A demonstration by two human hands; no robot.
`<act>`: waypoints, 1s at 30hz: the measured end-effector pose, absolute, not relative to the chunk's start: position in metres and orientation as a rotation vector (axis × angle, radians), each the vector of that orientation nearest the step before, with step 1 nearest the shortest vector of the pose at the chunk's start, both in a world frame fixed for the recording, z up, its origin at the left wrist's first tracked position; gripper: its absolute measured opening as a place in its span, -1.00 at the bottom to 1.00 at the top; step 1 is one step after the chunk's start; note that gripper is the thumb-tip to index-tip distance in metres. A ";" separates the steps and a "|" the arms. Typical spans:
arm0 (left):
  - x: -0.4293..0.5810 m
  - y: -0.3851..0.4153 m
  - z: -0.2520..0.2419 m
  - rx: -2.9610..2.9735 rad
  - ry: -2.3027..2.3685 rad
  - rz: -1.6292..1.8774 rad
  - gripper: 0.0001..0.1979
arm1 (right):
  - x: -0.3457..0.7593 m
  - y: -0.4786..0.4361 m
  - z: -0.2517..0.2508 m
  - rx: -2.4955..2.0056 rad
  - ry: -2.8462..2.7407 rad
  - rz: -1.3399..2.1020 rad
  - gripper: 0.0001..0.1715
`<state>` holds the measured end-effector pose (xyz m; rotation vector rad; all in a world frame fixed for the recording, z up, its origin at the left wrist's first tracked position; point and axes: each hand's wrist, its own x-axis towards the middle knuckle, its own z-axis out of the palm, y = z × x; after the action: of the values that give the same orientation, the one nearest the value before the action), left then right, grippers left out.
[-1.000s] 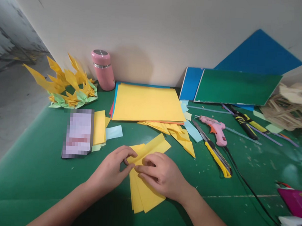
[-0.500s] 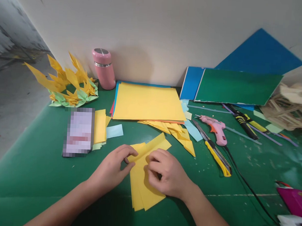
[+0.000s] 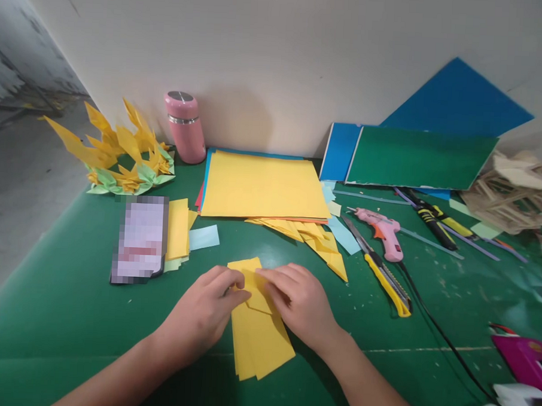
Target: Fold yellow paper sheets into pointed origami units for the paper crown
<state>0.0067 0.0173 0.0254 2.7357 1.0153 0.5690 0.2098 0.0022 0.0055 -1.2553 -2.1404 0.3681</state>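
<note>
Spanning the foreground, green table (image 3: pixel 68 314): carries everything listed; surface scuffed, pale seam line at right.
Wall (image 3: pixel 277 59): off-white, behind the table.
Boards: blue board (image 3: pixel 459 97) leaning on wall, corner up; green board (image 3: pixel 421 158) in front of it.
Sheet stack (image 3: pixel 267 188): yellow on top, blue and red edges showing; flat near wall.
Paper crown (image 3: pixel 125 140): yellow points, pale green base; far left.
Wooden lattice (image 3: pixel 514 195): far right, partly cut off.
Yellow paper strips (image 3: pixel 256 340): fanned pile, centre front, between the hands; top one folded over.
Left hand (image 3: pixel 208 302): thumb and forefinger pinching the strips at their left edge.
Right hand (image 3: pixel 305 303): fingertips touching the strips at upper right; cannot tell whether it grasps or only presses.
Phone (image 3: pixel 142 239): lying left; screen pixelated, text unreadable.
Bottle (image 3: pixel 187 130): pink, upright, beside crown; metallic band.
Magenta item (image 3: pixel 522 360): right edge; small emblem, illegible.
Folded yellow pieces (image 3: pixel 310 234): just in front of stack.
Cutter (image 3: pixel 386 283): yellow handle, blade out.
Glue gun (image 3: pixel 382 232): pink, orange trigger; body lettering too small to read.
Blue slip (image 3: pixel 205 237): right of phone.
</note>
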 end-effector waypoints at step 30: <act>-0.008 0.018 0.019 2.704 0.856 0.528 -0.59 | 0.204 0.017 -0.002 -1.036 -2.136 0.464 -0.74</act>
<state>-0.0081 0.0184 0.0187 2.7044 0.8561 0.5284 0.2037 0.0172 -0.0015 -1.0355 -2.1358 0.4644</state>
